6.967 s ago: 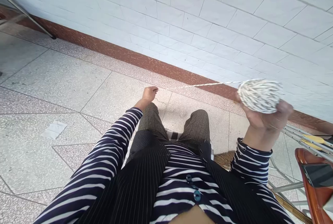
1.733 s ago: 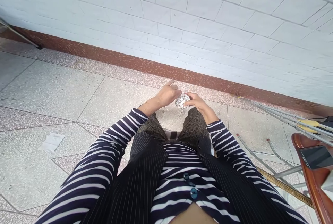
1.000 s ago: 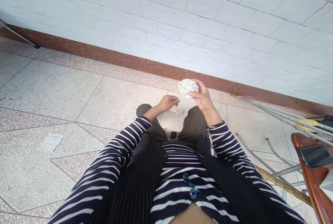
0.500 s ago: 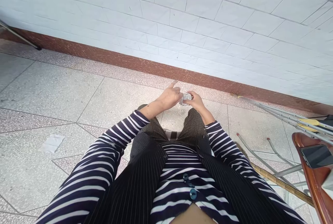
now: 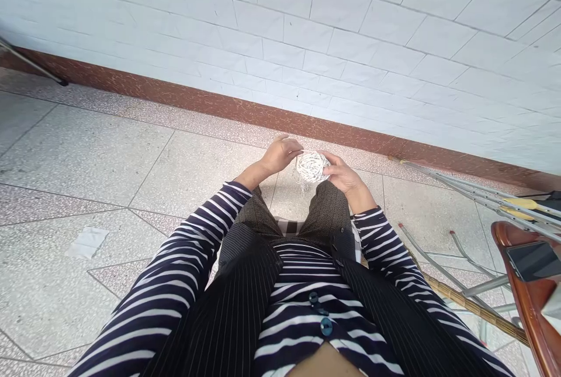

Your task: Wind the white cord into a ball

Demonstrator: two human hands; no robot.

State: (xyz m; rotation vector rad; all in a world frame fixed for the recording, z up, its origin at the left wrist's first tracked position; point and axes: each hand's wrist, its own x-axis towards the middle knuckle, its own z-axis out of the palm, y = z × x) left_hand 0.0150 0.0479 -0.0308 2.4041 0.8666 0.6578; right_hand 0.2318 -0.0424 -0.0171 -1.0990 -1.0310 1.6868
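Knees point(image 5: 326, 201) are apart, ball of cord point(image 5: 312, 167) held up beyond the gap, likely so neither leg gets in the way. Right hand point(image 5: 346, 181) clamped on the ball's right side, thumb on the near face; that grip leaves top and left side reachable. Left hand point(image 5: 280, 155) just off upper left, fingertips together, looks like a pinch on the strand point(image 5: 297, 159), probably to control slack. Loose cord point(image 5: 303, 189) just below the ball; can't tell if hanging or on the floor. Right side is tighter: chair point(image 5: 508, 239) with phone point(image 5: 535, 262), then metal poles point(image 5: 456, 185). More room left, floor point(image 5: 210, 166) running past a paper sheet point(image 5: 89, 242). Far limit: skirting point(image 5: 175, 92), then wall point(image 5: 272, 44).
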